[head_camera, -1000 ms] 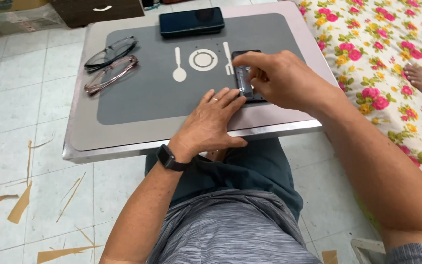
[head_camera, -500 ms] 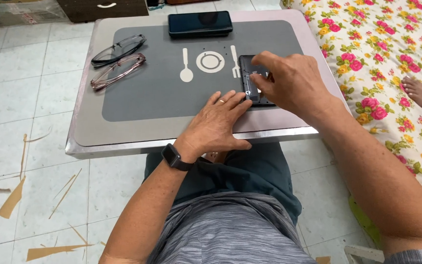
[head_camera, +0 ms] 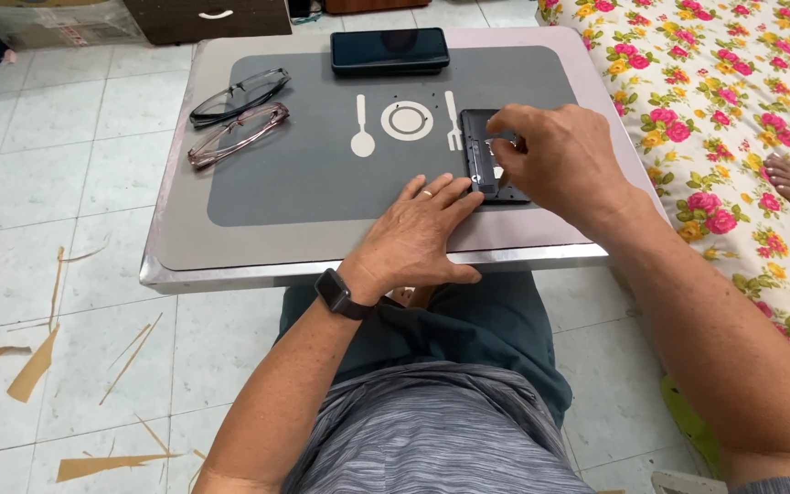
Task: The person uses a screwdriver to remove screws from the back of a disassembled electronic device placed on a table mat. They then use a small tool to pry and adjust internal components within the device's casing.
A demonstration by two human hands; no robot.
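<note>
From the head view, the person's left hand [head_camera: 418,236] is lying open and flat on the small grey table [head_camera: 230,238], its fingertips touching the near-left edge of a small black device [head_camera: 482,165] with its back opened, which is sitting at about 3 o'clock on the table's dark mat. The right hand [head_camera: 560,160] is curling over that device with its fingers pinching at the inside, though I cannot tell what they are gripping. 2 pairs of glasses [head_camera: 238,117] are lying at 10 o'clock and a dark phone [head_camera: 389,49] at 12 o'clock, well apart from both hands.

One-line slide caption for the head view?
Both hands work on an opened black device on a low table: left hand flat beside it, right hand over it.
</note>
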